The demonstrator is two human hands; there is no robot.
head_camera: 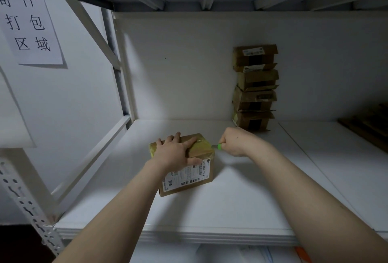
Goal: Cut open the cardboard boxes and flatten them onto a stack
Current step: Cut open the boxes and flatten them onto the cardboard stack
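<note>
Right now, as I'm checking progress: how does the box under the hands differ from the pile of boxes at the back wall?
The front box is taped shut and whole; the pile of boxes shows loose, opened flaps. The front box lies alone, with the left hand pressing its top and the green cutter in the right hand at its edge; the pile stands untouched. Both are brown cardboard on the white shelf.

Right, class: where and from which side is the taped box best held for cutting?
Hold the box by its flat top, from above and the left, as the left hand does, fingers spread over the tape. The top is broad and level, and the right hand has the cutter at the right edge, so that side probably should stay free.
</note>
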